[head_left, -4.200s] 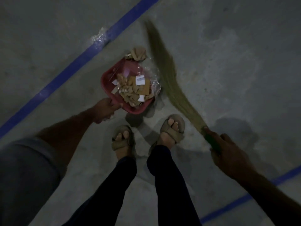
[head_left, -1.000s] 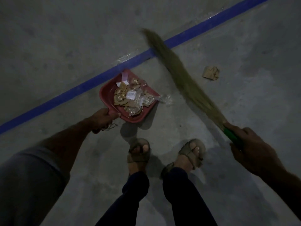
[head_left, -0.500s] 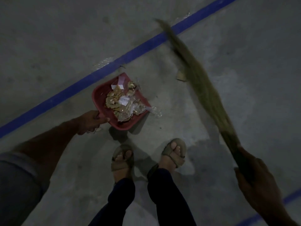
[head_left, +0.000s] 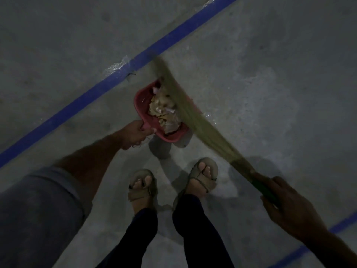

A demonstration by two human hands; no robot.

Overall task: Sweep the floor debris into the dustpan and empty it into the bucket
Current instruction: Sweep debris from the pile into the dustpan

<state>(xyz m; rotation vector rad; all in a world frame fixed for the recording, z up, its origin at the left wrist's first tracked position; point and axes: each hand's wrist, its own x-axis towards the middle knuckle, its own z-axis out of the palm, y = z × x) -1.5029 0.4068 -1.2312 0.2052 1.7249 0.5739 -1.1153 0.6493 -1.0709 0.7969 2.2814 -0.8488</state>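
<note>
Dim, grainy wide-angle view, broom point(head_left: 185, 111) smeared by motion blur, soft shadows beside the feet, dark edges.

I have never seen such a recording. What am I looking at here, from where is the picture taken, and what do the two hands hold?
No machine here: a person works with bare hands. The camera sits on the person's head and looks down, so you see their arms, legs and sandals. The left hand grips the handle of a red dustpan, which is filled with cardboard and paper scraps. The right hand holds the green handle of a grass broom, whose bristles lie across the dustpan's open side. Below is a grey concrete floor with a blue line. No bucket is visible.
</note>
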